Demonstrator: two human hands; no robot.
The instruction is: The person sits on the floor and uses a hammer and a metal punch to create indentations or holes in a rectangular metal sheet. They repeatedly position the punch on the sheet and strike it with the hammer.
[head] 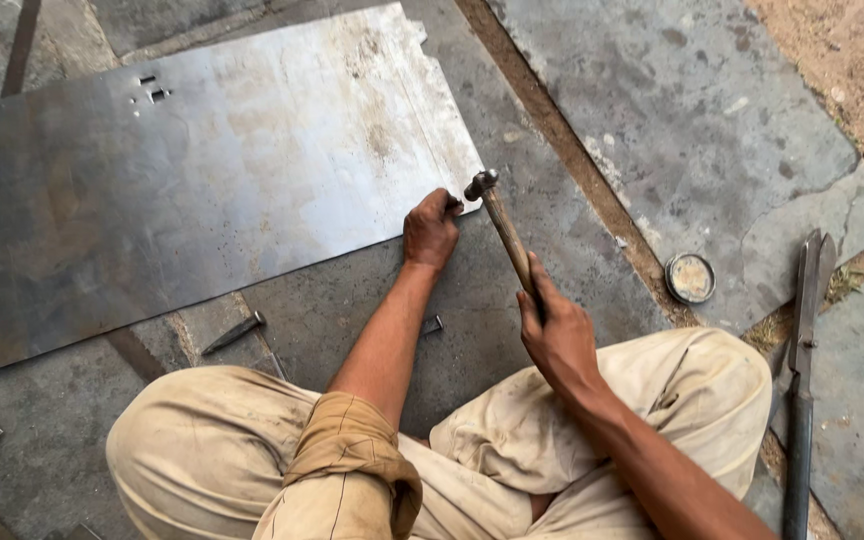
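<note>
I see the left hand (432,228) reaching forward from a bent arm, its fingers curled shut and pressed down at the near right corner of the large, dull grey steel sheet (202,170) — whether it pinches something small there I cannot tell. The right hand (557,335) sits nearer the body, wrist cocked, fist wrapped tight around the lower end of the wooden-handled hammer (507,235). The handle slants up and away from that grip, and the small metal head hangs just beside the left knuckles, over the sheet's corner edge.

Below the left hand, on the stone floor (712,130), lie a dark pointed metal punch (234,333) and a small metal scrap (433,324). Right of the hammer grip sits a round shallow tin (690,277) — beyond it, long dark metal shears (804,370). The cream trousers (222,450) of the folded legs fill the foreground.
</note>
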